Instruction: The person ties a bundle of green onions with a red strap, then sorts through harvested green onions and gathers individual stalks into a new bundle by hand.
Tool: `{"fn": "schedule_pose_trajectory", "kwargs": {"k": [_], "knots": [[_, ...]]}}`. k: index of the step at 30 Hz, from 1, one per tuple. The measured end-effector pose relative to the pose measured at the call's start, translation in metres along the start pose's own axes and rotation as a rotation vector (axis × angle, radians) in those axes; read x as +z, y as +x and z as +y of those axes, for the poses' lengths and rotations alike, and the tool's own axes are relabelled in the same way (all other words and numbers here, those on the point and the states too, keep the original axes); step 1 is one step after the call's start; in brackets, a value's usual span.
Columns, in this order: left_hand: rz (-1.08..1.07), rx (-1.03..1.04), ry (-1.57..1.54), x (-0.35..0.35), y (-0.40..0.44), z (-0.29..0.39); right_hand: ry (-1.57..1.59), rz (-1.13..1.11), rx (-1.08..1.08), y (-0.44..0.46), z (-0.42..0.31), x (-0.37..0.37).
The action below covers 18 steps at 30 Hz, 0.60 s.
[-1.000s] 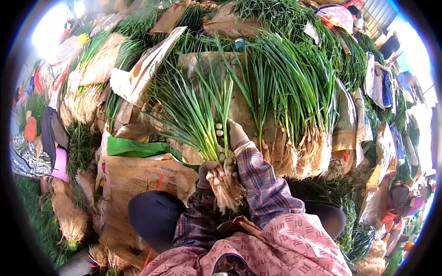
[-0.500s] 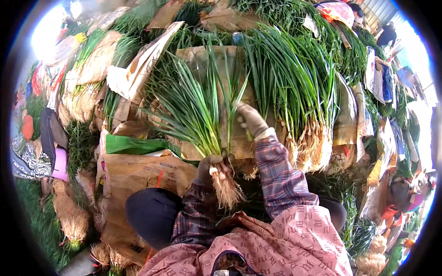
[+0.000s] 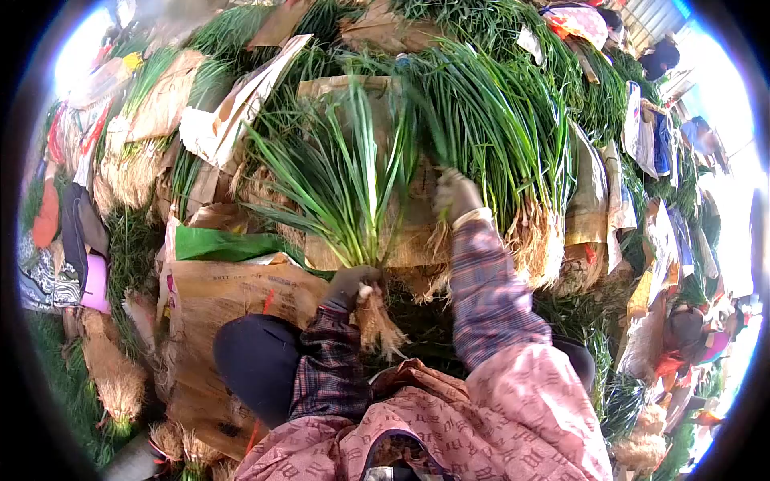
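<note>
My left hand is closed round the lower stems of a bunch of green onions. Their leaves fan upward, and the pale roots hang below my fist. My right hand, gloved and slightly blurred, is beside the left edge of a larger pile of green onions. Its fingers are curled round a thin green onion, with roots below the hand and smeared leaves above it. Behind the held bunch lies a sheet of brown paper.
Brown sacking lies at the left by my knee. Root bundles sit farther left. More green onions and paper sheets cover the ground ahead. Other people are at the right edge.
My right hand has moved right, from beside the held bunch to the pile's left edge, its fingers now curled. The left hand keeps its bunch, whose separate right-hand stalks now sit closer in.
</note>
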<state>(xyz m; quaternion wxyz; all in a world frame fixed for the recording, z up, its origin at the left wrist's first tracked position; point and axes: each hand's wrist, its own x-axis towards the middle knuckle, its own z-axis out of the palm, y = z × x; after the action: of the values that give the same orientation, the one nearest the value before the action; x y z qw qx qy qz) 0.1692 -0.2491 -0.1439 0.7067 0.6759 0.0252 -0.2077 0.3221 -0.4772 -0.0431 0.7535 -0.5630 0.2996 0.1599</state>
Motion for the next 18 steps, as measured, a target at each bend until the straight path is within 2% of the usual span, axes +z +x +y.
{"fn": "schedule_pose_trajectory", "kwargs": {"k": [1, 3, 5, 6, 7, 8, 9, 10, 12, 13, 14, 15, 17, 18], "knots": [[-0.01, 0.116, 0.009, -0.004, -0.004, 0.0, 0.139, -0.128, -0.057, 0.016, -0.012, -0.024], [-0.101, -0.035, -0.449, -0.017, 0.012, -0.022, -0.093, -0.239, -0.285, -0.003, -0.032, -0.047], [-0.372, 0.174, -0.905, -0.026, 0.024, -0.038, -0.15, -0.864, -0.216, 0.002, -0.008, -0.086], [-0.245, 0.256, -0.835, -0.012, 0.025, -0.013, -1.029, -0.456, -0.254, -0.013, 0.022, -0.079], [-0.239, 0.252, -0.89, -0.011, 0.034, -0.026, -1.902, -0.214, -0.012, -0.03, 0.051, -0.07], [-0.234, 0.248, -0.946, -0.01, 0.044, -0.039, -2.22, -0.446, 0.115, -0.048, 0.071, -0.088], [-0.288, 0.244, -0.942, -0.008, 0.046, -0.031, -2.222, -0.552, 0.121, -0.061, 0.078, -0.094], [-0.343, 0.24, -0.937, -0.005, 0.049, -0.023, -2.161, -0.548, 0.082, -0.071, 0.073, -0.089], [-0.33, 0.165, -0.963, 0.007, 0.065, -0.047, -1.757, -0.2, -0.168, -0.073, 0.043, -0.063], [-0.45, 0.151, -0.935, 0.007, 0.064, -0.044, -1.581, 0.0, -0.3, -0.065, 0.032, -0.05], [-0.393, 0.132, -0.925, 0.017, 0.054, -0.037, -1.544, 0.191, -0.452, -0.044, 0.032, -0.049], [-0.338, 0.113, -0.915, 0.027, 0.044, -0.028, -1.68, 0.293, -0.492, -0.008, 0.033, -0.043], [-0.153, 0.141, -0.721, 0.043, 0.022, 0.009, -1.6, 0.261, -0.43, -0.018, 0.018, -0.036], [-0.177, 0.347, -0.64, 0.037, 0.027, 0.005, -1.566, 0.24, -0.491, -0.022, 0.01, -0.031]]}}
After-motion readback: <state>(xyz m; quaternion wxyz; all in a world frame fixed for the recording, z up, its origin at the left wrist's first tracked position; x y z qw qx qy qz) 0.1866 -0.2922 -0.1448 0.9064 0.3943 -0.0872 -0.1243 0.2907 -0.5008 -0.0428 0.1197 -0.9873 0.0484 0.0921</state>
